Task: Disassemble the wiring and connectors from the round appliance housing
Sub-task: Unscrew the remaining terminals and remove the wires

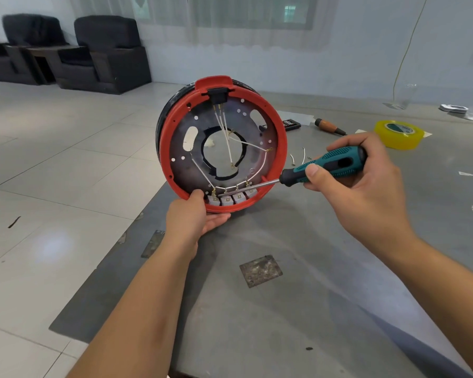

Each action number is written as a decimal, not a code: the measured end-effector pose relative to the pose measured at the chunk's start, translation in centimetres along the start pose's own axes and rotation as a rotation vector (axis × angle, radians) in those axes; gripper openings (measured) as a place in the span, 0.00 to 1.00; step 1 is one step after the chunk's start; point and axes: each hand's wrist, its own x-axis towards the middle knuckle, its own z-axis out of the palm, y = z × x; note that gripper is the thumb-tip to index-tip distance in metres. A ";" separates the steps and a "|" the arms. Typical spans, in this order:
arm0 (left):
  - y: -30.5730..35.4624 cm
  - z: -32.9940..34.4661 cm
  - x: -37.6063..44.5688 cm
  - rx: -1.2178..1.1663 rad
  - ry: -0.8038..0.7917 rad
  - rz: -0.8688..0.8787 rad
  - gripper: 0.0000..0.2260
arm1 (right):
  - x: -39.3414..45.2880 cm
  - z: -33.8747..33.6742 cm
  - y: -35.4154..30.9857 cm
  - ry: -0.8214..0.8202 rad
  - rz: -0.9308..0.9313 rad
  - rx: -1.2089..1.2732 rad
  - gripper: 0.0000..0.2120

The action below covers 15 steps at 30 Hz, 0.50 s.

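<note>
The round appliance housing (280, 137) has a red rim and a metal plate with a central hole, and stands tilted on edge on the grey table (298, 296). White wires (224, 132) run from a black socket at the top to several grey connector blocks (227, 199) at the bottom. My left hand (194, 216) grips the lower rim from beneath, thumb on the rim's edge. My right hand (358, 181) holds a teal and black screwdriver (331, 166). Its metal shaft reaches left to the terminals above the blocks.
A yellow tape roll (399, 133), a wooden-handled tool (329, 126), a black remote (291, 123) and loose wire bits (298, 158) lie on the table behind the housing. The table's left edge drops to a tiled floor. Dark armchairs (66, 50) stand far back left.
</note>
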 end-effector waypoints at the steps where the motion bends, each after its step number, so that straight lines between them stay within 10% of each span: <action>1: -0.1 0.0 0.1 0.025 0.015 0.022 0.11 | 0.0 0.1 0.0 0.001 0.004 0.004 0.19; 15: -1.4 -0.2 1.1 0.186 0.051 0.184 0.08 | -0.2 0.4 -0.7 -0.047 -0.062 -0.047 0.18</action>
